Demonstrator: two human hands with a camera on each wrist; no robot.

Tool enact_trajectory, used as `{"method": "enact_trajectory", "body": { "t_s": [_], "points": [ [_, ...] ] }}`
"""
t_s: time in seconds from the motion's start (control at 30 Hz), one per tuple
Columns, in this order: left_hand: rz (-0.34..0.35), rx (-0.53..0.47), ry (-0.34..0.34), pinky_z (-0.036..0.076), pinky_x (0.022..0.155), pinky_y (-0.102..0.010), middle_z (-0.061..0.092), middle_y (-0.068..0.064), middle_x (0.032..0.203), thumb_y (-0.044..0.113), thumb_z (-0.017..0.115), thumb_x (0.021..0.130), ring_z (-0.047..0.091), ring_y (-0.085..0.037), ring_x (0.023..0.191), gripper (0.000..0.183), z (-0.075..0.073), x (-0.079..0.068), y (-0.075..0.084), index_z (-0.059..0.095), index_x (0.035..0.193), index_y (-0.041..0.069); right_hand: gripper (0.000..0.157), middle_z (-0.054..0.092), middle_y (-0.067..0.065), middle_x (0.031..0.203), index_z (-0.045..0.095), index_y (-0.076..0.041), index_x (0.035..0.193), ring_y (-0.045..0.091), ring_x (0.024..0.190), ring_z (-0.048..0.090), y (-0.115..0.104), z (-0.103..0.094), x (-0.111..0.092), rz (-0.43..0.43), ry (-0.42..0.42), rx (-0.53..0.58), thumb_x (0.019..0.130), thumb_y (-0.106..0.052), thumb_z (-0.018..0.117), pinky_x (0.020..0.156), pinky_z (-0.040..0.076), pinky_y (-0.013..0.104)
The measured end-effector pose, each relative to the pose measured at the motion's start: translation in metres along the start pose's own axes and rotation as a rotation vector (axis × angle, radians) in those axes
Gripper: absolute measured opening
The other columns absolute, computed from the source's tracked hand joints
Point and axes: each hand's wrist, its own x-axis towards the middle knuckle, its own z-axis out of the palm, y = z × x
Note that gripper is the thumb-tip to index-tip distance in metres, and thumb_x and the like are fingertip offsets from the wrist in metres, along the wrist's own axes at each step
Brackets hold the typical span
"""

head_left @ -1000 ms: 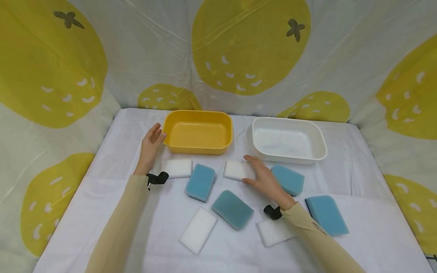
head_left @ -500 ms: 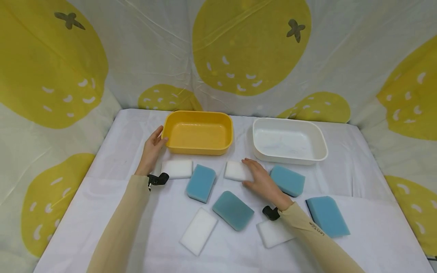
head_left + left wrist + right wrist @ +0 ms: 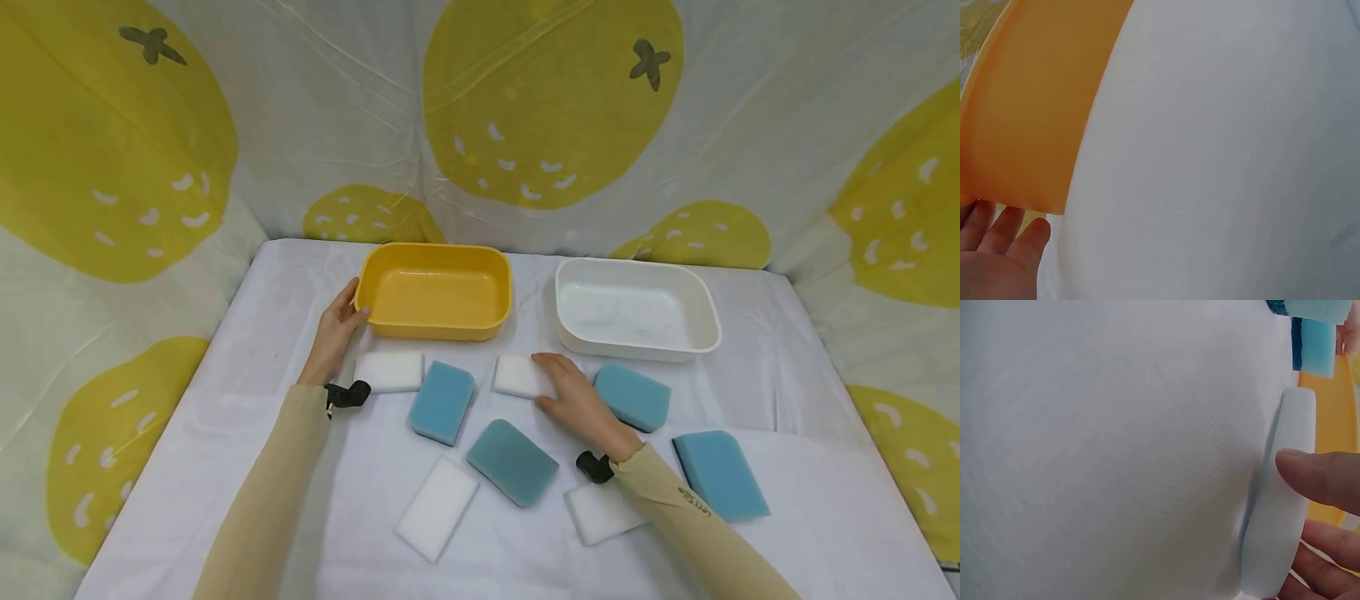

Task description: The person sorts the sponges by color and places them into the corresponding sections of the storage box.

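Note:
My left hand (image 3: 328, 340) rests against the left end of the yellow plastic tub (image 3: 435, 331), its fingers fairly straight. In the left wrist view the fingertips (image 3: 1036, 234) touch the tub's end wall. My right hand (image 3: 581, 406) is at the right end of a white sponge (image 3: 516, 375) lying flat on the cloth. The right wrist view has the thumb on one side of this white sponge (image 3: 1282, 494) and the other fingers on the opposite side, pinching it. Just right of that hand lies a blue sponge (image 3: 636, 398).
A white tub (image 3: 630, 347) stands at the back right. Nearer lie another white sponge (image 3: 390, 371), a blue sponge (image 3: 442, 402), a teal sponge (image 3: 512, 462), more white sponges (image 3: 437, 508) and a blue sponge (image 3: 722, 475) at right. A lemon-print curtain (image 3: 360, 100) bounds the table.
My left hand has come in against the yellow tub's end. My right hand has lowered slightly, its fingers drawing in on the white sponge. The sponges and tubs stay in place.

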Motion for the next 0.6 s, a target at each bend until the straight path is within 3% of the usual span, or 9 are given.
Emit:
{"method": "enact_trajectory", "body": {
  "t_s": [0.33, 0.6],
  "points": [
    [0.0, -0.015, -0.002, 0.022, 0.112, -0.027, 0.011, -0.011, 0.159, -0.002, 0.045, 0.099, 0.013, -0.022, 0.144, 0.061, -0.003, 0.002, -0.008, 0.016, 0.152, 0.002, 0.064, 0.045, 0.025, 0.138, 0.044, 0.007, 0.137, 0.039, 0.128, 0.039, -0.006, -0.007, 0.0, 0.016, -0.013, 0.032, 0.081, 0.0, 0.074, 0.106, 0.034, 0.049],
    [0.046, 0.069, 0.002, 0.025, 0.11, -0.026, 0.012, -0.007, 0.159, 0.006, 0.045, 0.101, 0.017, -0.02, 0.143, 0.06, -0.007, 0.008, -0.025, 0.017, 0.153, 0.008, 0.061, 0.052, 0.027, 0.127, 0.049, 0.01, 0.129, 0.042, 0.118, 0.048, -0.008, -0.021, 0.003, -0.126, 0.138, 0.013, 0.074, 0.006, 0.076, 0.098, 0.04, 0.053]
  ]
}}
